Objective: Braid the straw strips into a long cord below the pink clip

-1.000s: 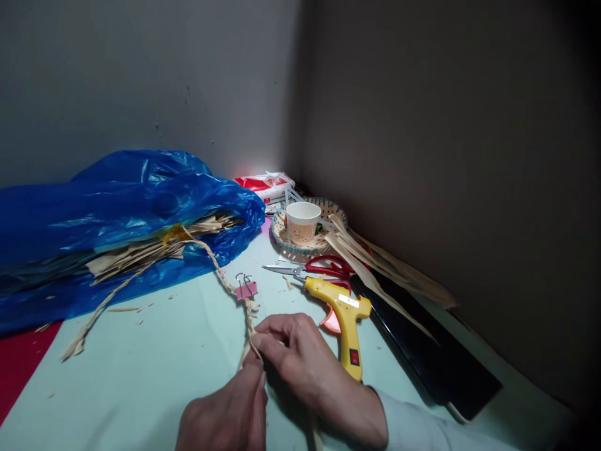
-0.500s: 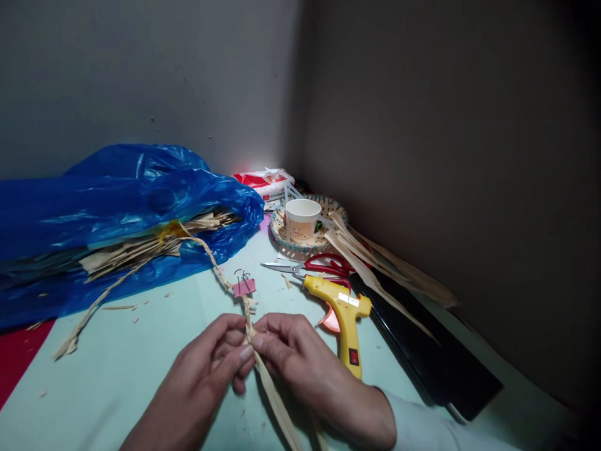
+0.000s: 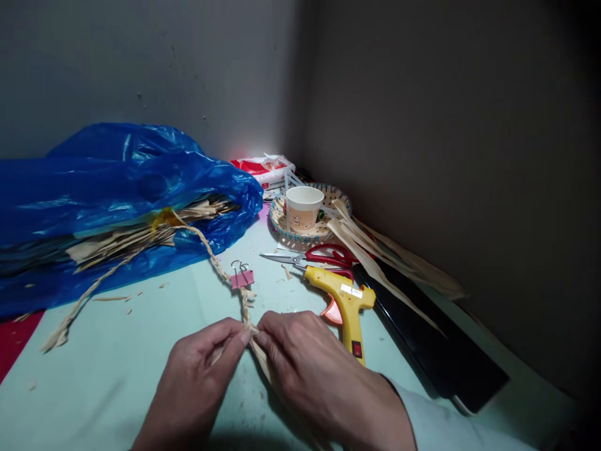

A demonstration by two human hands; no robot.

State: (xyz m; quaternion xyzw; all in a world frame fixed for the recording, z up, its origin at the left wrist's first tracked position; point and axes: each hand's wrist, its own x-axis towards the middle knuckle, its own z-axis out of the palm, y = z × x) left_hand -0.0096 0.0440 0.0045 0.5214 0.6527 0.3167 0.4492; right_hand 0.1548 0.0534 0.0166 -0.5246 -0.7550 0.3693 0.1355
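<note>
A pale braid of dried plant strips (image 3: 213, 259) runs from the blue bag toward me, with a pink binder clip (image 3: 241, 279) fastened across it. Below the clip, my left hand (image 3: 200, 369) pinches the braid's near end between thumb and forefinger. My right hand (image 3: 310, 363) pinches a strip at the same spot, its fingertips almost meeting the left ones. Loose strips (image 3: 260, 358) trail from there toward me, partly hidden under the right hand. Close beyond the right hand lies a yellow glue gun (image 3: 340, 294) with an orange trigger.
Red-handled scissors (image 3: 323, 254) lie behind the glue gun. A paper cup (image 3: 303, 208) stands in a woven basket (image 3: 277, 228). More strips (image 3: 375, 263) lie over a black flat object (image 3: 436, 341) at right. The blue plastic bag (image 3: 103, 181) holds a bundle of dried strips (image 3: 117, 241).
My right hand has turned over more, its back now facing up and covering more of the loose strips. My left fingers have closed tighter at the braid. The view has shifted slightly.
</note>
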